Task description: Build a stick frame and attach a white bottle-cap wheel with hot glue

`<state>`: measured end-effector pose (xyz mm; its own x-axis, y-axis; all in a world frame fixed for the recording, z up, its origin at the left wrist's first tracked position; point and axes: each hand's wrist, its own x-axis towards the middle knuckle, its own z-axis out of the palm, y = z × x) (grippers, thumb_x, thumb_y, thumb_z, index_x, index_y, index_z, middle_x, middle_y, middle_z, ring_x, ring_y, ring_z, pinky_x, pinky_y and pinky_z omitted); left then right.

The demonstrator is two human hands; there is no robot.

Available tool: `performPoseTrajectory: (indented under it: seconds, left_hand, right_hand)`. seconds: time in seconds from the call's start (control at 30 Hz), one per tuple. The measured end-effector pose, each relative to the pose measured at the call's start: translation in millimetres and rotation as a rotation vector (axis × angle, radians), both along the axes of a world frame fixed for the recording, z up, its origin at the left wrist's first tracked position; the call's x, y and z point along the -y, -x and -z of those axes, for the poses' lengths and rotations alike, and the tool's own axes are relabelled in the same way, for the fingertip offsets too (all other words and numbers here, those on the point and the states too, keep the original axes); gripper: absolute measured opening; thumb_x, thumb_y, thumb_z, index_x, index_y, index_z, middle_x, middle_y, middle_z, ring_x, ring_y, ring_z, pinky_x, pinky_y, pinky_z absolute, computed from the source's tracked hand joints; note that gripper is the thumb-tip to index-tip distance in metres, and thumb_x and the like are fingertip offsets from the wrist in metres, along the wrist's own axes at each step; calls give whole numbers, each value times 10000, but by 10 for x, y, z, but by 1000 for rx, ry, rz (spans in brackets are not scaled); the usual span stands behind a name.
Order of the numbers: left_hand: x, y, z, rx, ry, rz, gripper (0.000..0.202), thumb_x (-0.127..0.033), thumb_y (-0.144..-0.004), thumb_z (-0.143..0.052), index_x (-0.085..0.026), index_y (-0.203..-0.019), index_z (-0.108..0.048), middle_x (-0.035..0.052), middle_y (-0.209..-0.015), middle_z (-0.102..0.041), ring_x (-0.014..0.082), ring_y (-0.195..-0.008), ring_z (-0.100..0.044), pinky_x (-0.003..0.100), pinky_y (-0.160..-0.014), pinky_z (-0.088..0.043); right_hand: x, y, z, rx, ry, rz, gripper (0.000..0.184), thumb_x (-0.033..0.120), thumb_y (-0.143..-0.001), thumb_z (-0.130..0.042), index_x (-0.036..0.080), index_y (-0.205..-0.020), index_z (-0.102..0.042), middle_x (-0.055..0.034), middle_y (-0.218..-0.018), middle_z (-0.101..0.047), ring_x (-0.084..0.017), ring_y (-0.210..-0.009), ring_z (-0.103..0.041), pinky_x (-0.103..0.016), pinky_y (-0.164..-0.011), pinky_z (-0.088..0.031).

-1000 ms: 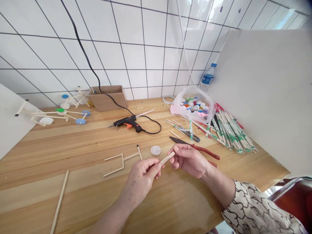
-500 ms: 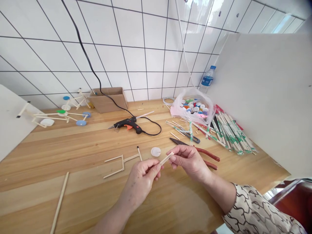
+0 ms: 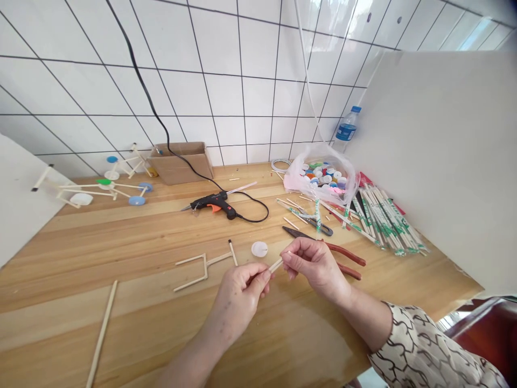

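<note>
Two short wooden sticks [image 3: 276, 265], side by side, are pinched between my hands over the table. My left hand [image 3: 244, 291] grips their near end, and my right hand [image 3: 309, 264] has its thumb and fingers closed around the far end. Just beyond my fingers lies a white bottle cap [image 3: 259, 249]. A frame of glued sticks [image 3: 205, 265] with a black tip rests left of it, partly behind my left hand. Red-handled pliers [image 3: 343, 253] lie behind my right hand. A long chopstick [image 3: 103, 331] lies at the left.
A black glue gun [image 3: 214, 203] lies mid-table, its cord trailing. Behind it stands a cardboard box [image 3: 181, 164]. Stick-and-cap models [image 3: 105, 189] are at the left. On the right are a plastic bag of bottle caps [image 3: 323, 175], wrapped chopsticks [image 3: 390, 221] and a water bottle [image 3: 346, 129].
My right fingers have slid down over the far tips of the two sticks, covering more of them. The camera view has shifted slightly; the things on the table lie as before.
</note>
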<state>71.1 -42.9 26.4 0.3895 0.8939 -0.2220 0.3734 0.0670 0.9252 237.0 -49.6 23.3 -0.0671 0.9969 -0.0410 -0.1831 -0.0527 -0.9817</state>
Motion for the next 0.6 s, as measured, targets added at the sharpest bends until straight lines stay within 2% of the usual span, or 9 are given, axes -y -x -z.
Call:
performPoseTrajectory:
  seconds: [0.27,0.37,0.43,0.5,0.6]
  left_hand:
    - [-37,15,64,159,44,-26,282,-337,-799,-526,-162,-595,-609,-4,-568,-576,125,-568,-518,229,-587,-395]
    - [-41,54,118,347,38,-153,230,-372,-773,-604,-163,-843,-670,47,-835,-674,163,-756,-596,261,-721,-452]
    - [-46,75,125,516,14,-261,349,-367,-724,-675,-179,-1015,-632,60,-971,-667,178,-880,-600,280,-808,-458]
    - [-44,74,95,648,-18,-353,455,-338,-640,-756,-188,-1044,-610,40,-925,-668,167,-896,-597,272,-830,-462]
    - [-7,12,18,732,-1,-436,444,-282,-535,-822,-187,-930,-643,7,-790,-668,125,-762,-599,219,-717,-489]
  right_hand:
    - [-73,-68,-6,-63,29,13,197,283,-708,-727,143,-632,-611,22,-532,-616,-59,-433,-514,-182,-454,-410]
    - [-105,-103,-41,-163,47,78,202,284,-656,-768,144,-622,-626,21,-512,-616,-57,-421,-503,-177,-442,-390]
    - [-124,-130,-60,-245,68,123,208,279,-622,-791,140,-614,-636,20,-496,-611,-51,-407,-489,-171,-433,-373]
    - [-138,-152,-63,-334,86,162,200,263,-610,-800,137,-610,-644,19,-494,-607,-46,-406,-484,-166,-435,-365]
    - [-133,-141,-35,-472,115,190,164,223,-621,-795,136,-634,-657,13,-529,-612,-46,-436,-492,-166,-455,-372]
